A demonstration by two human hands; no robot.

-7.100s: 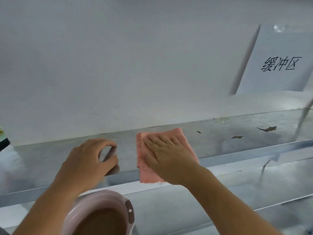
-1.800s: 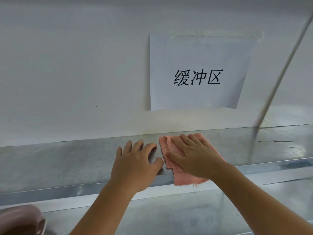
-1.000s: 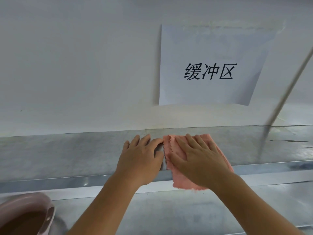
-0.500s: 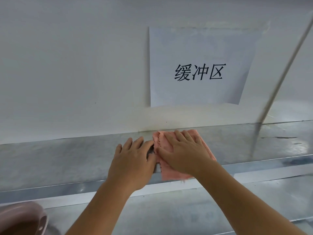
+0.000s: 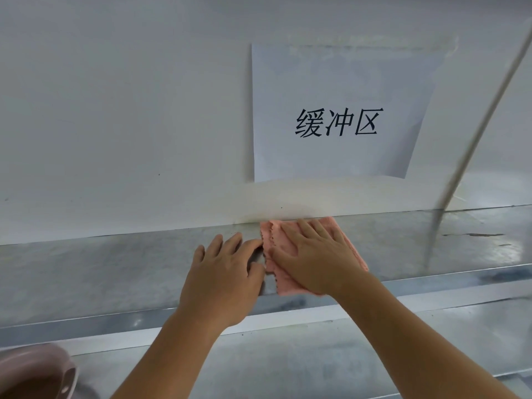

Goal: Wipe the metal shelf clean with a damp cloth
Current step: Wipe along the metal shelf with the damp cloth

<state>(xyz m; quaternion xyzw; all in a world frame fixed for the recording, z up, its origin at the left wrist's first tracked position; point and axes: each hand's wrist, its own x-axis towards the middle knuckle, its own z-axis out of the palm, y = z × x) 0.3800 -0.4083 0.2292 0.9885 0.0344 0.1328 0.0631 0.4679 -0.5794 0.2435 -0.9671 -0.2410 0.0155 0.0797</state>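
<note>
A long shiny metal shelf [image 5: 100, 269] runs across the view against a white wall. A folded pink cloth [image 5: 272, 240] lies flat on it, its far edge touching the wall. My right hand [image 5: 316, 257] presses palm-down on the cloth, fingers spread and covering most of it. My left hand [image 5: 224, 272] rests flat on the bare metal just left of the cloth, fingers apart, fingertips touching the cloth's scalloped edge. It holds nothing.
A paper sign [image 5: 339, 110] with black characters is taped to the wall above the cloth. A pink basin [image 5: 37, 372] sits at the lower left on a lower shelf [image 5: 316, 364]. A thin white rod [image 5: 475, 139] slants down at right. Dark marks [image 5: 475, 234] stain the shelf's right end.
Over seven seconds both hands and the cloth shifted right along the shelf to below the sign. In the last half second the cloth slid back toward the wall.
</note>
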